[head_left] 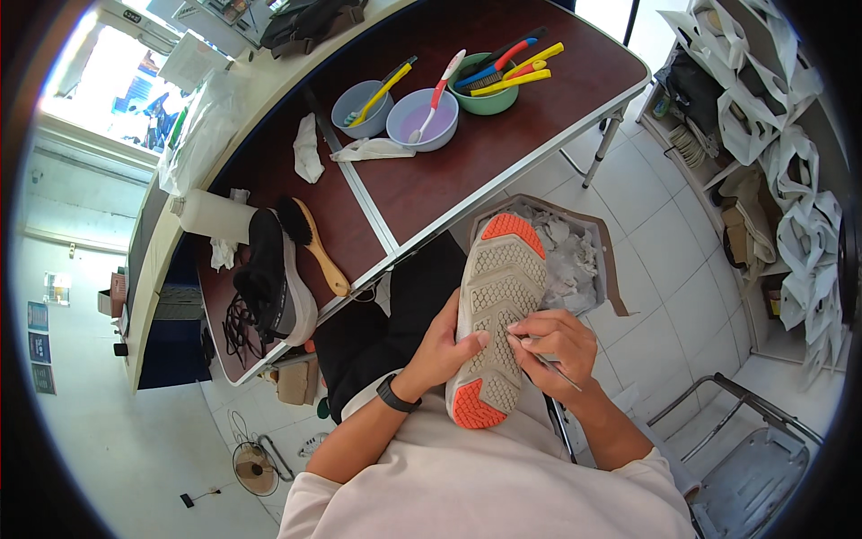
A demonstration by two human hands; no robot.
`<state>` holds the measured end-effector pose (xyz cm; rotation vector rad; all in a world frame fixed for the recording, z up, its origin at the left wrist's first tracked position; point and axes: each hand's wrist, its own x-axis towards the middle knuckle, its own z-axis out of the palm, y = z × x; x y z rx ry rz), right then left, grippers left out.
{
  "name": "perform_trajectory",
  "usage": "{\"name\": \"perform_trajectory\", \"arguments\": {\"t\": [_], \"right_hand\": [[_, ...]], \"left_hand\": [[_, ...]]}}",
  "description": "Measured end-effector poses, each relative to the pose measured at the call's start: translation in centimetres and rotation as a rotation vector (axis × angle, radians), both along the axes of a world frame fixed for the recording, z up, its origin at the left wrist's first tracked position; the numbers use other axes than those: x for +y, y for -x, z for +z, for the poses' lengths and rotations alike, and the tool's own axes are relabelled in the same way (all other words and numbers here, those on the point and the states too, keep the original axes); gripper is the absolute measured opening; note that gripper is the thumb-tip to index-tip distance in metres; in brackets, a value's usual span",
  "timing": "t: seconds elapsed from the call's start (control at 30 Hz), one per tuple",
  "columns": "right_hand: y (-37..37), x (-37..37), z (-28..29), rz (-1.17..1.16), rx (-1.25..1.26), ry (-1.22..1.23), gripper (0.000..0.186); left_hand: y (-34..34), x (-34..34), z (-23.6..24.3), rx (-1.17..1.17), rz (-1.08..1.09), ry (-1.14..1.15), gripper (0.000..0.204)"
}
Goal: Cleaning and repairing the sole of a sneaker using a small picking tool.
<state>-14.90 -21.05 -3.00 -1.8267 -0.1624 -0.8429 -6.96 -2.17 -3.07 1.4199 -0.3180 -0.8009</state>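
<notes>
A shoe (pixel 503 283) is held sole up above my lap. Its beige tread has a honeycomb pattern, with orange patches at both ends. My left hand (pixel 444 346) grips the shoe's left edge, thumb lying across the sole. Pinched in my right hand (pixel 558 346) is a thin metal tool (pixel 566 377); its fingertips meet the tread near the middle of the sole. The tool's working tip is too small to make out. To the left on the table lies a black shoe (pixel 274 283) with loose laces, beside a wooden-handled brush (pixel 314 242).
The dark red table (pixel 557 54) carries a grey bowl (pixel 359 108), a lilac bowl of liquid (pixel 431 135) and a green bowl (pixel 489 101), all with brushes. A white bottle (pixel 214 216) stands left. Below is a carton of crumpled plastic (pixel 611 269); a metal chair (pixel 754 476) is at right.
</notes>
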Motion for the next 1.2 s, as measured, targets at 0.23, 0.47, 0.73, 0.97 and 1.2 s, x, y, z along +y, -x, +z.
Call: {"name": "perform_trajectory", "arguments": {"t": [0.23, 0.47, 0.73, 0.97, 1.2], "right_hand": [[0.0, -0.3, 0.5, -0.016, -0.004, -0.009, 0.032], [0.2, 0.1, 0.2, 0.080, 0.021, 0.033, 0.031], [0.2, 0.4, 0.5, 0.026, -0.030, 0.211, 0.026], [-0.2, 0.4, -0.6, 0.010, -0.102, 0.238, 0.024], [-0.4, -0.9, 0.2, 0.138, -0.054, 0.160, 0.024]], "left_hand": [[-0.1, 0.1, -0.1, 0.014, 0.033, 0.002, 0.074], [-0.1, 0.2, -0.2, 0.018, 0.043, 0.013, 0.072], [0.0, 0.6, 0.0, -0.015, 0.011, -0.002, 0.074], [0.0, 0.6, -0.1, 0.022, 0.027, 0.010, 0.076], [0.0, 0.6, -0.1, 0.013, 0.031, -0.008, 0.074]]}}
